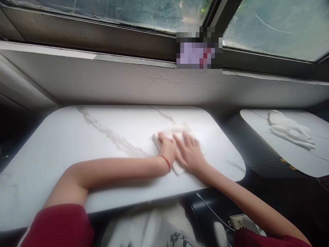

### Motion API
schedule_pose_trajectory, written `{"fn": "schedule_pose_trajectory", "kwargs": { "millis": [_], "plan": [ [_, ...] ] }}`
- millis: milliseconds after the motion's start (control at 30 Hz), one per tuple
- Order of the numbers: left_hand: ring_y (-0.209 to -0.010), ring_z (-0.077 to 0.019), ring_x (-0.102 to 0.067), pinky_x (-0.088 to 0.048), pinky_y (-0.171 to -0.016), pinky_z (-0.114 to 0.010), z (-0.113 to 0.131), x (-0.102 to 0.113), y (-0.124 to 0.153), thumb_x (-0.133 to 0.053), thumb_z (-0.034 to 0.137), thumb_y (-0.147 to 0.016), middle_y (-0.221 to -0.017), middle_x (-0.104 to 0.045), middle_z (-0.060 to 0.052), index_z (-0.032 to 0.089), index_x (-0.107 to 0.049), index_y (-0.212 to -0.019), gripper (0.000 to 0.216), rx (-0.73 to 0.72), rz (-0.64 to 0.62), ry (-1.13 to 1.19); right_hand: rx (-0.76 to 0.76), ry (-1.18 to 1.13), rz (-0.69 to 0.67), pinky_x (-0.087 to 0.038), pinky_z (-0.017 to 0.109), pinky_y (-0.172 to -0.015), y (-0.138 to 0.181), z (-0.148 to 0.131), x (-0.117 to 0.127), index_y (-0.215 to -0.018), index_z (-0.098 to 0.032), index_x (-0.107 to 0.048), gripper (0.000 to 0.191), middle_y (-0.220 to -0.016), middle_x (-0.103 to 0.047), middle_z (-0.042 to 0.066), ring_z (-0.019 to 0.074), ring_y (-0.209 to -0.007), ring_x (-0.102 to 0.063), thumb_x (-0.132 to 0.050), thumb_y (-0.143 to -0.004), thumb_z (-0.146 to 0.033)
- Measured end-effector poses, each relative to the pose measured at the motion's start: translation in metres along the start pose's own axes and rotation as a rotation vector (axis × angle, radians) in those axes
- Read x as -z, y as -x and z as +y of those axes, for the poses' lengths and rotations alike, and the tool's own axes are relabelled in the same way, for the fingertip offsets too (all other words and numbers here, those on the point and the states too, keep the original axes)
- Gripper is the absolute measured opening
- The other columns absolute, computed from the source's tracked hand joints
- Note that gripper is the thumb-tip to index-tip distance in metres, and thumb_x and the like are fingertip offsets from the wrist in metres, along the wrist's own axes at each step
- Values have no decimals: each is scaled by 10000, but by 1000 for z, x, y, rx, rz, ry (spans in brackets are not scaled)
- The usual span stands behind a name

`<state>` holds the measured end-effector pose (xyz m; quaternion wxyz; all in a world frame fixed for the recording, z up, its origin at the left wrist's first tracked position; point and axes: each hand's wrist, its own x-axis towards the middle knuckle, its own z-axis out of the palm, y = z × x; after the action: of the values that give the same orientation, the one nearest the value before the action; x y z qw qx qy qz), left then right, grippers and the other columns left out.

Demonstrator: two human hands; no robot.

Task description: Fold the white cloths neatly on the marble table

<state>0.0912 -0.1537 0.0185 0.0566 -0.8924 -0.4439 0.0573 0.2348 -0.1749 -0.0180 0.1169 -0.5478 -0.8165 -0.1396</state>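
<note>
A folded white cloth lies on the white marble-patterned table, its far part smeared by motion. My left hand, with a red string round the wrist, is bent over the cloth's left side, fingers curled and closed on it. Beside it, touching or nearly so, my right hand presses flat on the cloth with its fingers spread. Both hands are right of the table's middle.
On a second marble-patterned table at the right lies a crumpled white cloth. A wall and windows run behind the tables. Below the near edge are a white cable and a power strip.
</note>
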Motion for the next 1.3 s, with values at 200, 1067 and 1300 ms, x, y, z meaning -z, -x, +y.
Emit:
{"fn": "schedule_pose_trajectory", "kwargs": {
  "millis": [200,1067,1300],
  "plan": [
    [-1393,-345,-482,-348,-1148,-457,-63,4,-49,-411,208,-1011,-1449,-535,-297,-26,-501,-1418,478,42,35,27,-130,24,-29,-376,508,-956,-72,16,-32,-1479,-108,-500,614,-1392,-473,288,399,-1211,-450,-356,-992,-454],
    [-1177,-326,-590,-399,-934,-403,-144,-1,-74,-353,180,-997,-1272,-641,-245,25,-582,-1229,360,181,73,-29,50,-5,-66,-293,423,-860,-144,-13,-34,-1448,-155,-544,534,-1196,-579,210,316,-1009,-439,-336,-1020,-397],
    [-1045,-325,-635,-418,-875,-403,-115,5,-8,-427,109,-925,-1101,-687,-251,18,-626,-1103,282,136,3,-111,178,-8,-19,-335,418,-786,-89,-51,-8,-1330,-90,-607,472,-1085,-610,211,308,-925,-467,-416,-989,-355]
  ]
}}
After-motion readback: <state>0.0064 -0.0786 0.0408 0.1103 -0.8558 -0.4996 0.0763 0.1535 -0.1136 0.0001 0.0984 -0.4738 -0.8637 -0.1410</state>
